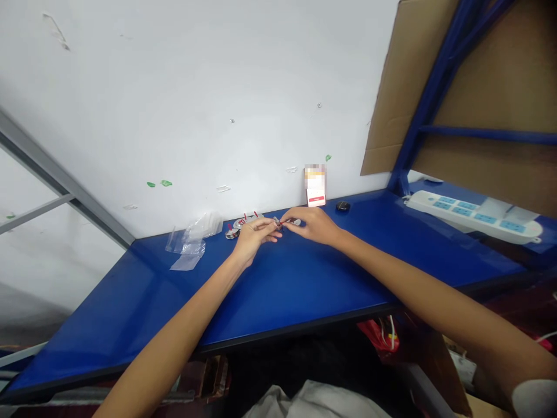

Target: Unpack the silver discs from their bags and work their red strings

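Above the blue tabletop (278,284), my left hand (253,239) and my right hand (317,225) meet, fingertips pinched. Between them is a small shiny metal piece with a red strip (278,223); its exact kind is too small to make out, and the fingers partly cover it. Just behind my left hand lie several small round silvery pieces with red strips (232,233), close to the wall. Another pale, shiny piece (296,222) shows beside my right fingers, partly hidden by them.
Crumpled clear plastic bags (191,247) lie at the left. A phone with a lit screen (315,188) leans on the white wall (270,87). A small black object (343,206) sits right of it. A white power strip (474,216) lies at the far right by blue frame posts (429,98).
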### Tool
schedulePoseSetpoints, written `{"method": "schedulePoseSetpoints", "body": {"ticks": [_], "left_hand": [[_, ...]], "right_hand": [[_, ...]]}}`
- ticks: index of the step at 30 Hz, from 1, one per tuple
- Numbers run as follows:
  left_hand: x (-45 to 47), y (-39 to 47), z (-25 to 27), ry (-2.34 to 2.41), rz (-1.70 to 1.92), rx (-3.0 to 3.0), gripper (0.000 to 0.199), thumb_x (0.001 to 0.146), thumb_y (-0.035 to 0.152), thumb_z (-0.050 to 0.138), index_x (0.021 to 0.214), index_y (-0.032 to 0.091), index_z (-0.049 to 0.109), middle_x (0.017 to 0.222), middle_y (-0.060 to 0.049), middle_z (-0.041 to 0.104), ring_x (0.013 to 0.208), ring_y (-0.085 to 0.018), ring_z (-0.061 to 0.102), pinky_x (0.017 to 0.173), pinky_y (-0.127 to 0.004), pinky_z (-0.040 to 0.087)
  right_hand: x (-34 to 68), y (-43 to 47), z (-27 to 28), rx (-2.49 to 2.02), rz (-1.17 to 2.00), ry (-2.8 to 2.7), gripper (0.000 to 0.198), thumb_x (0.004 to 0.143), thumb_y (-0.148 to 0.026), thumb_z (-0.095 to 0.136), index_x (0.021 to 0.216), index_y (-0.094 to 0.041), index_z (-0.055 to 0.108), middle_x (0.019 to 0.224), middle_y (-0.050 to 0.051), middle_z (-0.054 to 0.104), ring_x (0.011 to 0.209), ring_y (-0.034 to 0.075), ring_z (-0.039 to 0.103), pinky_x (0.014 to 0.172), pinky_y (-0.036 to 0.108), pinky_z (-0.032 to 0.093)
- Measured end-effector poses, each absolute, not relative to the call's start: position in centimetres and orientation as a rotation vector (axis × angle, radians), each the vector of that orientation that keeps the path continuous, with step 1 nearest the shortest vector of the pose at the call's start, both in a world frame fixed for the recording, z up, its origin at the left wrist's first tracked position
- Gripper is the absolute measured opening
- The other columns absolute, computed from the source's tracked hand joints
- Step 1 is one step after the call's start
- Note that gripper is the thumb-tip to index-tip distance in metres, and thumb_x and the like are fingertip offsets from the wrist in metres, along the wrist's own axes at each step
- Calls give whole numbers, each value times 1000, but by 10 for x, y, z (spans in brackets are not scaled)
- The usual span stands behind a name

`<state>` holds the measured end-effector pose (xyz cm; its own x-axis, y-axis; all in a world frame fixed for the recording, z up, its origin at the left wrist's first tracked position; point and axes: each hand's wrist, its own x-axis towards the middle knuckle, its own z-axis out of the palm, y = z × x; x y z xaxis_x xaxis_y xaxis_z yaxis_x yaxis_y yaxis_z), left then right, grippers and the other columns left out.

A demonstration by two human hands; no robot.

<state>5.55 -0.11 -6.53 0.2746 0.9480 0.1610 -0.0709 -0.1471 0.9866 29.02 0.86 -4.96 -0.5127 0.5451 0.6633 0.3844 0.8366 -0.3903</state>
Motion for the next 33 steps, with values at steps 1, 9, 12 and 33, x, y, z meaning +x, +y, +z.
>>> {"method": "schedulePoseSetpoints", "body": {"ticks": [1,9,12,33], "left_hand": [[55,0,-64,901,1127,1440,42,84,52,86,104,15,81,105,-13,81,89,-24,79,72,-32,62],[52,-2,-58,1201,1249,2049,26,100,39,67,111,22,82,111,-7,80,94,-22,74,78,-32,61],[55,-3,-61,1127,1201,2175,21,98,36,70,111,24,82,111,-7,77,97,-22,73,82,-33,60],[-36,55,-53,1913,1277,2170,19,93,33,70,99,22,84,91,-4,82,82,-22,73,80,-31,53]], "right_hand": [[291,8,-48,-707,203,-2192,18,101,-26,64,112,-27,78,111,4,80,96,21,74,90,33,56],[294,11,-48,-778,132,-2267,9,97,-21,67,104,-23,73,106,5,71,88,19,67,77,29,49],[293,10,-49,-793,162,-2250,7,96,-22,68,102,-22,72,104,4,70,87,19,66,77,29,48],[301,23,-55,-830,205,-2271,16,101,-21,59,108,-22,74,110,8,72,99,23,69,86,34,52]]}}
